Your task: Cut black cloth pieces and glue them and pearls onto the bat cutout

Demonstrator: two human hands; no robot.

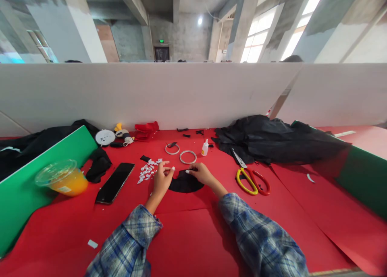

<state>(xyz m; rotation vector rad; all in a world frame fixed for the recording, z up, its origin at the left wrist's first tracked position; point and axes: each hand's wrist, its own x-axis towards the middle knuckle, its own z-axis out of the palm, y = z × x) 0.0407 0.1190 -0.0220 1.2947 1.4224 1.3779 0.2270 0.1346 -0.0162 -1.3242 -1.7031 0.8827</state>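
My left hand (163,178) is beside the left end of a curved black piece of fabric (186,183), fingers bent and thumb apart from the index finger. I see nothing held in it. My right hand (200,173) pinches the upper edge of the fabric, which lies on the red table covering. Small white pearl-like beads (147,171) are scattered just left of my left hand. Beyond the hands lie two pale rings (188,162) (172,153), the farther one with a dark scrap on it. A small white bottle (204,148) stands behind my right hand.
Scissors (248,182) with yellow and red handles lie at right, by a black cloth heap (272,142). At left are a phone (115,183), an orange drink cup (64,178) and a green divider (54,164). A white partition (169,96) borders the back.
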